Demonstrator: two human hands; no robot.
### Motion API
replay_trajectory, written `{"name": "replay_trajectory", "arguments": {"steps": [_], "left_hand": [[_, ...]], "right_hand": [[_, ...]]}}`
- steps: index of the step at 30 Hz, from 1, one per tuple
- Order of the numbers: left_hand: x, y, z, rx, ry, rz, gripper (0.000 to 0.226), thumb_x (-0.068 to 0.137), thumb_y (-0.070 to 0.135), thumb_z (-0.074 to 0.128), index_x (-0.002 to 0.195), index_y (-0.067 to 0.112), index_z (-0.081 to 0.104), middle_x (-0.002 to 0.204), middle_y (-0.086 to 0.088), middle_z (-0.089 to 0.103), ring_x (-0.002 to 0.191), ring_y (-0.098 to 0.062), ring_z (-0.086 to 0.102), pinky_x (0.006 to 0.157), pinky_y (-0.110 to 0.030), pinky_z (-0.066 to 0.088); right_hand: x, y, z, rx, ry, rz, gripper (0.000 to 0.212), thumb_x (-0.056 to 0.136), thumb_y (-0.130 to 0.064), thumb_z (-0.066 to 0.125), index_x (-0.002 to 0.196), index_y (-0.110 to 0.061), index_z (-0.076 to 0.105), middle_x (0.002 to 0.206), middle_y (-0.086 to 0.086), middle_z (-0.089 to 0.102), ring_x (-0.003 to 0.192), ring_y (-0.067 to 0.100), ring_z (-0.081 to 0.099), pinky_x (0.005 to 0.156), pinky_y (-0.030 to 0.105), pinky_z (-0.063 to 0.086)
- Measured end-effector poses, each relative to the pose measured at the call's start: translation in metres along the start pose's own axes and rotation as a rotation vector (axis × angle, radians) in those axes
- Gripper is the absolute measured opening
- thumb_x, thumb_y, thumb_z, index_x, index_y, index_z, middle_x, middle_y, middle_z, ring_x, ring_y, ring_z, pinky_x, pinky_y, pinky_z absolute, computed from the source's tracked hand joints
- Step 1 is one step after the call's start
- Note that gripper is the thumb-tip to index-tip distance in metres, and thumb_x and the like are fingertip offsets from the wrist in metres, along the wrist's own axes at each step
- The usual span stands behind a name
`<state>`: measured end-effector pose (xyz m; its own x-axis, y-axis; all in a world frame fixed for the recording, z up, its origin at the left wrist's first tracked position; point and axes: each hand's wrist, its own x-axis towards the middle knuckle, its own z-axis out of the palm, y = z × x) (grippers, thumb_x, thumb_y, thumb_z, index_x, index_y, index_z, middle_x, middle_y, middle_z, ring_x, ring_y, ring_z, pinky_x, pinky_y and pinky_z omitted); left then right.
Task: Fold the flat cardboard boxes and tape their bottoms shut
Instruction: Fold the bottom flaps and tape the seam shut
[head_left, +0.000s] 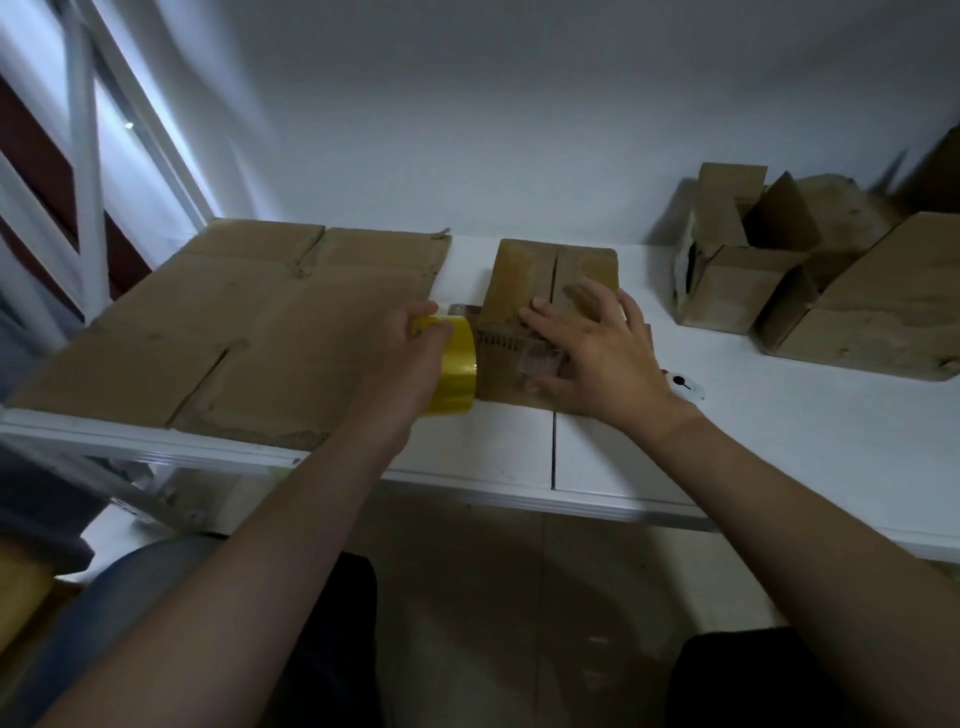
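The white bench (779, 426) is standing against a pale wall (519, 130). The left hand (415, 353) is gripping yellow tape (457, 374); the right hand (602, 358) is pressing flat on the box (524, 275).

Both bare forearms reach forward from the bottom corners, converging toward the middle. The left hand (415, 338) curls its fingers round a yellow tape roll (458, 371), knuckles up. The right hand (602, 353) lies palm down, fingers spread and straight, pressing on a small box (519, 280).
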<state>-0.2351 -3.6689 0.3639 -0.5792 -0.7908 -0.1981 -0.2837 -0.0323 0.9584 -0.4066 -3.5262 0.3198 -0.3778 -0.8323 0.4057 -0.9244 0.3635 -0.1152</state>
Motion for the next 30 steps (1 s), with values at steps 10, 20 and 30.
{"name": "replay_trajectory", "arguments": {"steps": [10,20,30], "left_hand": [[-0.030,0.012,-0.010,-0.078,-0.147,-0.012,0.043,0.083,0.063,0.051,0.119,0.043,0.061,0.122,-0.002,0.065,0.107,-0.026,0.067,0.093,-0.051,0.056],[-0.056,0.031,-0.006,-0.161,-0.248,-0.084,0.010,0.096,0.037,0.065,0.105,0.034,0.069,0.113,0.004,0.066,0.103,-0.017,0.063,0.081,-0.033,0.055],[-0.059,0.035,0.011,0.013,-0.148,0.170,0.002,0.092,0.036,0.070,0.092,0.034,0.071,0.097,0.009,0.069,0.091,-0.008,0.064,0.062,-0.021,0.043]], "right_hand": [[0.003,-0.061,-0.051,0.528,-0.056,0.156,0.048,0.083,-0.076,0.052,0.100,-0.032,0.047,0.088,-0.008,0.061,0.082,0.014,0.060,0.071,0.047,0.056],[-0.012,-0.071,-0.081,0.550,-0.100,0.208,0.043,0.081,-0.045,0.079,0.112,-0.035,0.050,0.101,-0.012,0.061,0.088,0.006,0.059,0.068,0.030,0.055],[-0.029,-0.044,-0.108,0.378,-0.092,-0.024,0.044,0.080,-0.040,0.074,0.117,-0.042,0.051,0.095,-0.026,0.053,0.085,0.004,0.052,0.069,0.036,0.050]]}}
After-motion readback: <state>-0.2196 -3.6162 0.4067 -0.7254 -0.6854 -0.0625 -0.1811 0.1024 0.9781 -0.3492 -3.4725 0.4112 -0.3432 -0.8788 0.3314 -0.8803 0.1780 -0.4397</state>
